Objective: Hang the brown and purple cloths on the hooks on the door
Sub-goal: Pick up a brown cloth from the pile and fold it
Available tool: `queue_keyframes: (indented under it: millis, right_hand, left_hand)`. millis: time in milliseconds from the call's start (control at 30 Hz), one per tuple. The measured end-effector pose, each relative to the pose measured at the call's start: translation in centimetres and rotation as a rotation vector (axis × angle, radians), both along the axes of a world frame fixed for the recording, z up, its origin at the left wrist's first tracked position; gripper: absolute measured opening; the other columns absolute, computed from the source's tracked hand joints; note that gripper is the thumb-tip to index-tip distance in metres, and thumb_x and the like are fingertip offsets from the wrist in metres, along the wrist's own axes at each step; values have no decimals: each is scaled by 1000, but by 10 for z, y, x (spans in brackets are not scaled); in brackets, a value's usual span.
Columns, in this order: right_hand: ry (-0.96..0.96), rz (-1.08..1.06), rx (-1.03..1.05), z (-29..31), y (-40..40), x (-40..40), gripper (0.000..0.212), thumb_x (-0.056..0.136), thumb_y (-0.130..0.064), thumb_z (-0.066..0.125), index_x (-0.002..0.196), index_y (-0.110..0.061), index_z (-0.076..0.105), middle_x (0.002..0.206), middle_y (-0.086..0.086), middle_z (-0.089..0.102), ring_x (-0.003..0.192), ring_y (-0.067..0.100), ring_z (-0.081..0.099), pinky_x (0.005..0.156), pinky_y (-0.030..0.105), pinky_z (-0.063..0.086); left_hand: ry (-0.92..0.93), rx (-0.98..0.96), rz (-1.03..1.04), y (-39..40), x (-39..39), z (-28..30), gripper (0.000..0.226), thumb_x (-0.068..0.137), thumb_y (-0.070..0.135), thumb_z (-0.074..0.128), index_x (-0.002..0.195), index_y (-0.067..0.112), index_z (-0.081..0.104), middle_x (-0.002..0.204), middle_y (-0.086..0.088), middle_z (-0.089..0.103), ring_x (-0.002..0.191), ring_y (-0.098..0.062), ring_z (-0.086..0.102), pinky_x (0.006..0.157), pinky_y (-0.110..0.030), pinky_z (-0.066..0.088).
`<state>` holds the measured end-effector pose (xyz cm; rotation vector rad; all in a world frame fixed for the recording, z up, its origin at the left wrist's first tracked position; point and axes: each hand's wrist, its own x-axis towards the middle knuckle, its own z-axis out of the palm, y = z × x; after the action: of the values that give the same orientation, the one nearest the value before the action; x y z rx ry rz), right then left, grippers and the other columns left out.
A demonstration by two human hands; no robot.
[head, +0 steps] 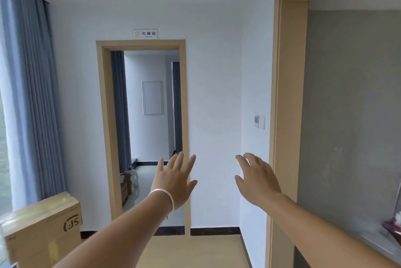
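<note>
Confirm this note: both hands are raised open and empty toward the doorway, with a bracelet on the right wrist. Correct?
Not quite. The bracelet is on the left wrist, not the right, as the head view shows. The rest holds: the left hand and right hand are both raised open and empty, fingers spread, toward the doorway.
</note>
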<state>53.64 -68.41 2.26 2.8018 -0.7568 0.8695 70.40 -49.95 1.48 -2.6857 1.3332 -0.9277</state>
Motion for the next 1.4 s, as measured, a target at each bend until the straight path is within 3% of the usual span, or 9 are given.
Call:
queue_keyframes:
  millis: [467, 967, 1167, 1400]
  right_hand:
    - [38, -14, 12, -19, -177, 135, 54, 95, -38, 42, 145, -24, 27, 150, -1, 29, 135, 20, 31, 111, 33, 25]
    - [62, -151, -20, 1, -358, 365, 55, 96, -38, 41, 147, -24, 25, 151, -1, 27, 136, 19, 29, 109, 32, 27]
    - [111, -128, -23, -13, -397, 451, 56, 96, -38, 43, 147, -23, 26, 151, 0, 29, 134, 19, 33, 106, 32, 30]
    - [138, -12, -11, -23, -416, 580, 57, 96, -38, 44, 148, -22, 27, 150, 1, 30, 132, 20, 37, 102, 31, 35]
  left_hand:
    - [-2, 51, -27, -178, 138, -12, 70, 96, 59, 22, 151, 30, -12, 160, -7, 7, 147, -23, 9, 117, -53, 6]
    - [5, -23, -139, -388, 385, -2, 68, 97, 57, 21, 151, 29, -8, 161, -7, 4, 147, -23, 6, 117, -51, 6]
    - [52, -29, -127, -422, 467, -14, 68, 97, 57, 22, 151, 29, -6, 160, -6, 6, 147, -23, 8, 116, -50, 6]
    - [103, -38, 7, -401, 572, -29, 67, 97, 55, 25, 151, 28, -5, 159, -6, 9, 146, -22, 11, 116, -52, 7]
